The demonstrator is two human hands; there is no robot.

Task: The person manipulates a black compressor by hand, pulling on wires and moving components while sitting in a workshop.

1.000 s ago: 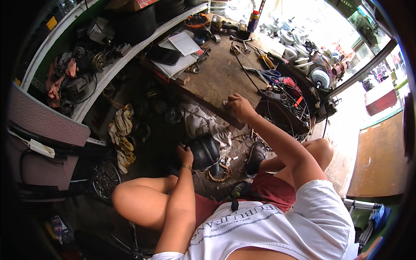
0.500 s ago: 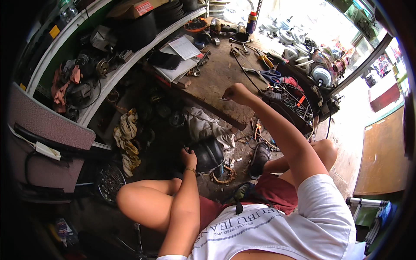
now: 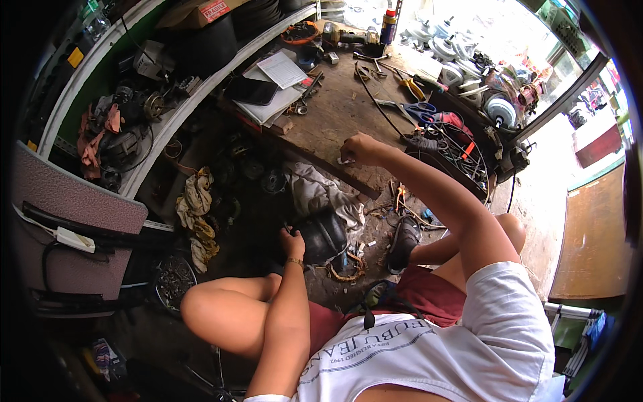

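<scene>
My left hand [image 3: 291, 244] is closed at the left end of a black, rounded, drum-like metal body [image 3: 323, 236] on the floor in front of me. Its fingertips sit in shadow, and what they grip there cannot be made out. Above the near edge of the wooden work table [image 3: 315, 127], my right hand [image 3: 362, 149] is pinched around a small whitish piece [image 3: 345, 161], too small to name. A grey-white rag [image 3: 315, 191] lies against the far side of the black body.
Scissors [image 3: 402, 108], pliers [image 3: 412, 89], a phone [image 3: 251, 91] and papers [image 3: 282, 70] lie on the table. A box of cables [image 3: 455, 151] adjoins its right side. Shelves [image 3: 194, 100] of parts run along the left. A bowl of screws [image 3: 175, 283] stands by my left knee.
My right hand has come down a little toward the table's near edge, still pinching the small whitish piece. My left hand stays at the black body.
</scene>
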